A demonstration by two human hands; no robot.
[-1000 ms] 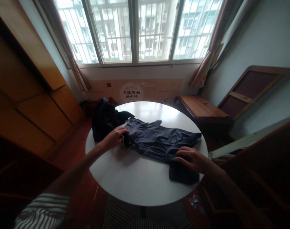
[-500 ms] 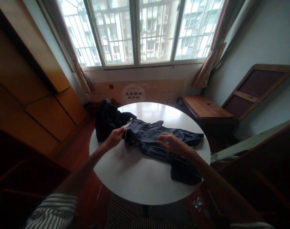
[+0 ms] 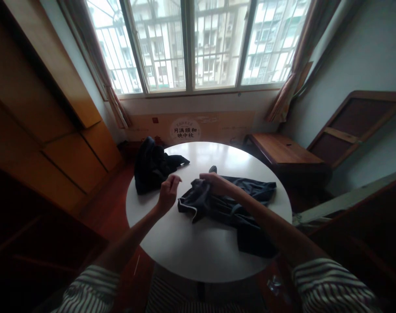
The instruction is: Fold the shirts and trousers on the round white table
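A dark grey-blue shirt [image 3: 229, 213] lies across the white round table [image 3: 191, 256], its sleeves spread toward the right. Its collar end, edged with a thin white line, is bunched up in the middle. My right hand [image 3: 219, 184] grips the cloth near that bunched part; its fingertips are partly hidden. My left hand [image 3: 169, 191] hovers just left of the shirt, fingers curled together with nothing visible in them. Behind it, on the table's left side, sits a heap of black clothing [image 3: 150, 167], apart from the shirt.
A low wooden table [image 3: 284, 148] stands beyond the right edge, near a leaning framed panel [image 3: 351, 126]. Wooden cabinets [image 3: 74, 152] line the left. Behind the table is a barred window [image 3: 214, 48] above a printed banner [image 3: 217, 124].
My left hand has let go of the shirt's collar end. My right hand has moved left and taken hold of the cloth, and the collar end has shifted right and folded over.
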